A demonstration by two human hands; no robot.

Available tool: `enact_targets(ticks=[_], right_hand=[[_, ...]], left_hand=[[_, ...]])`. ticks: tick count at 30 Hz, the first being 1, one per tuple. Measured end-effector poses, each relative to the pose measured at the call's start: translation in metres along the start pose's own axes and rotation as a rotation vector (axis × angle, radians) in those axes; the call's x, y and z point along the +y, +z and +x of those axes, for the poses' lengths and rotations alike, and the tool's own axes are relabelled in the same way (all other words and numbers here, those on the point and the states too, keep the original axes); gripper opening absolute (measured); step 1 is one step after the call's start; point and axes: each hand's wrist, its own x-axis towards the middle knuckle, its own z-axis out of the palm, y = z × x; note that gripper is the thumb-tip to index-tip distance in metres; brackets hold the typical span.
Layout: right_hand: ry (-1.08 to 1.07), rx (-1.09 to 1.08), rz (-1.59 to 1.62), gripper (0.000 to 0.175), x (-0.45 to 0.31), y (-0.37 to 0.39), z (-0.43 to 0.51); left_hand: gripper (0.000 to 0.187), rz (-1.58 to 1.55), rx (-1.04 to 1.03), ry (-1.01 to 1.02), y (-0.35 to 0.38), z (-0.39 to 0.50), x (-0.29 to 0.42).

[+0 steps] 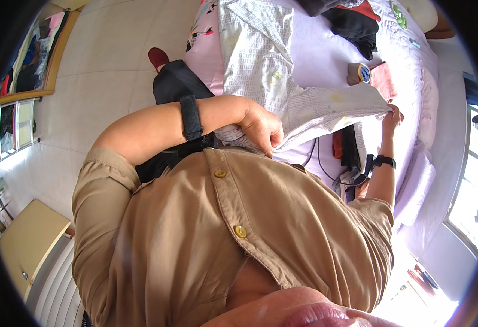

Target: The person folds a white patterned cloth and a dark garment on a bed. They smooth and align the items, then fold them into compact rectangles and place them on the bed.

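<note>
A pale fabric piece with grey print and yellowish motifs (277, 77) lies spread over the bed and reaches my lap. It may be a garment; its full shape cannot be told. Close to my waist, my left hand (263, 127) has its fingers curled on the near edge of this fabric. Out to the right, my right hand (393, 117) pinches a corner of it, and the stretch between both hands is raised off the bed. Just beyond that raised stretch are a roll of tape (354, 74) and a folded pink cloth (385, 81).
A lilac sheet (310, 49) covers the bed. Black and red clothes (355, 30) lie at the far right. Dark clothes (349, 147) and a black cable (319, 161) are below the raised fabric. Pillows (416, 184) line the right side; a cabinet (34, 241) stands left.
</note>
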Motion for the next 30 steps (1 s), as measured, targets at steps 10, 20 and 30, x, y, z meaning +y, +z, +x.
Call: enact_targets(ticks=[10,20,30], right_hand=[[-0.320,-0.221,-0.084,0.027,-0.135,0.027,0.045],[-0.656,-0.411,0.371,0.057,-0.408,0.165,0.023],[0.104,-0.314,0.481,0.031,-0.422,0.254,0.083]], left_hand=[[0.037,-0.088,0.088,-0.015,0.012,-0.005,-0.010],[0.032,-0.183,0.165,-0.065,0.017,-0.015,-0.018],[0.028,-0.070,0.246,0.061,0.017,-0.025,-0.025]])
